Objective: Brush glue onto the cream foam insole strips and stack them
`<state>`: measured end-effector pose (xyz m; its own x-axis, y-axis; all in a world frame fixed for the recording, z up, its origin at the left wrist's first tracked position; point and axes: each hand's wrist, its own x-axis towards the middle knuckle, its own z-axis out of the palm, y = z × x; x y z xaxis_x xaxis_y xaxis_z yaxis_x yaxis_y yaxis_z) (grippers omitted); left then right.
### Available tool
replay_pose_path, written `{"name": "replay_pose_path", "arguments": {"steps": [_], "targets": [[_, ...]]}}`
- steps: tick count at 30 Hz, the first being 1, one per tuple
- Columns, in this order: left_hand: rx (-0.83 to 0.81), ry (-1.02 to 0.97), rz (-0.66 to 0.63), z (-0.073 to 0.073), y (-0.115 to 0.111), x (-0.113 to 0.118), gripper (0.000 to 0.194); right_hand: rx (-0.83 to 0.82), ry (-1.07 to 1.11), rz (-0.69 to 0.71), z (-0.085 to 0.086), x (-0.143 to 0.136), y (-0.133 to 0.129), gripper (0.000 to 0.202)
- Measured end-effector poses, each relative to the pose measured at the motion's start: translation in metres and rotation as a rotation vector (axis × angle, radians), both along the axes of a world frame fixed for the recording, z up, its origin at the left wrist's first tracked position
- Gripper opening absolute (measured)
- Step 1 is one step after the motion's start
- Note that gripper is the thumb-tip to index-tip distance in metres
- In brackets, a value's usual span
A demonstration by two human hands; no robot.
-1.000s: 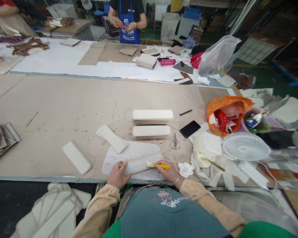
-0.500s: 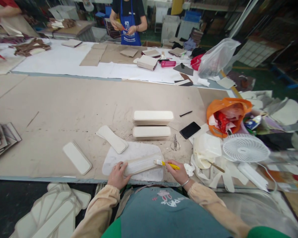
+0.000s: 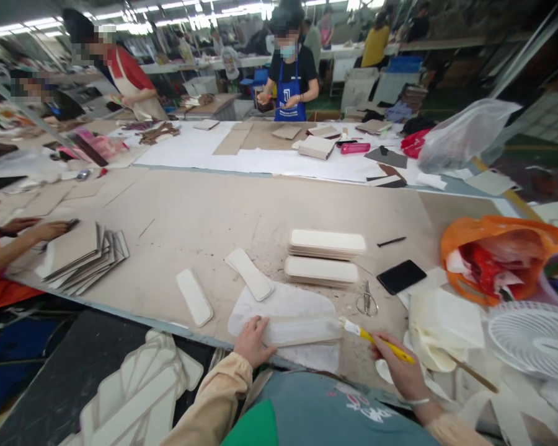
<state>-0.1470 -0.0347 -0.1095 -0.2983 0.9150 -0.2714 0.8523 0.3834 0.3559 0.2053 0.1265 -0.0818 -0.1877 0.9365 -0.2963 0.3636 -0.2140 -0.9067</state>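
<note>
A long pale strip (image 3: 302, 330) lies on a white rounded sheet (image 3: 323, 358) near the table's front edge. At its left end, my left hand (image 3: 255, 342) presses down with the fingers somewhat apart. My right hand (image 3: 397, 365) is closed round the yellow handle of a brush (image 3: 385, 345), whose bristles are at the strip's right end. Two crossed white pieces (image 3: 251, 275) overlap the sheet's upper left. Behind the strip are two stacks of white rounded pieces, a rear one (image 3: 326, 241) and a front one (image 3: 320, 271).
Scissors (image 3: 367, 301), a black phone (image 3: 401, 276) and a pen (image 3: 391, 241) lie right of the stacks. Farther right are a white container (image 3: 446, 319), an orange bag (image 3: 460, 279) and a white fan (image 3: 534, 337). Another person's hands (image 3: 41, 229) are at the left beside stacked panels (image 3: 81, 254).
The view has turned left and up, bringing more people into sight. The brush has moved to the strip's right end, and my right hand has moved right with it.
</note>
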Motion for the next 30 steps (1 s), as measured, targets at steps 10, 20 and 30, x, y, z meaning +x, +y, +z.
{"name": "replay_pose_path", "arguments": {"steps": [10, 20, 30], "targets": [[0.119, 0.154, 0.087, 0.012, 0.08, -0.049, 0.046, 0.092, 0.016, -0.14, 0.012, -0.001, -0.012, 0.045], [0.002, 0.154, -0.015, 0.007, 0.105, -0.065, 0.029, 0.124, -0.039, -0.175, 0.011, 0.0, -0.017, 0.046], [0.008, 0.25, -0.1, 0.035, 0.109, -0.058, 0.02, 0.196, 0.008, -0.155, 0.013, -0.013, -0.016, 0.03]]}}
